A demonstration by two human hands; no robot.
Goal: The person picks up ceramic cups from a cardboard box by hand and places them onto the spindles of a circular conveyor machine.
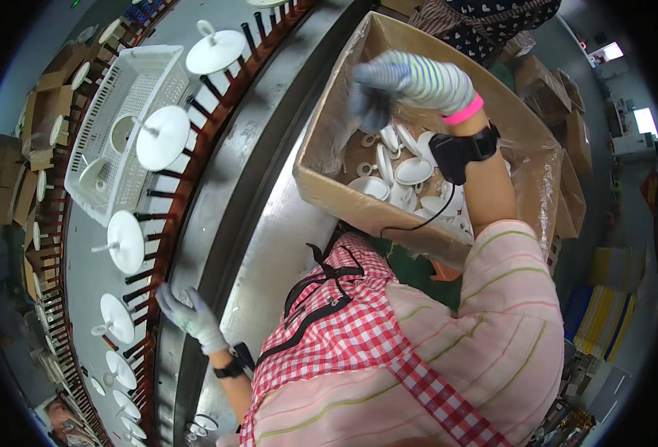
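Note:
My left hand (191,316), in a pale glove, is beside the conveyor's row of dark pegs (166,195). Its fingers are spread, with nothing in them. White round lid-like discs (163,138) with ring-shaped stems sit along the pegs, standing on edge and tilted. My right hand (397,82), in a striped glove with dark fingertips, is above a plastic-lined cardboard box (374,216). Motion smears those fingers, so whether they hold anything is unclear. Loose white pieces of the same kind (414,171) lie heaped inside the box, some showing their rings.
A white plastic basket (131,112) with a few white pieces stands beyond the near pegs. A metal ledge (266,216) runs between the conveyor and me. Several cartons (541,86) stand at right. Another person's dark patterned clothing (485,26) shows behind the box.

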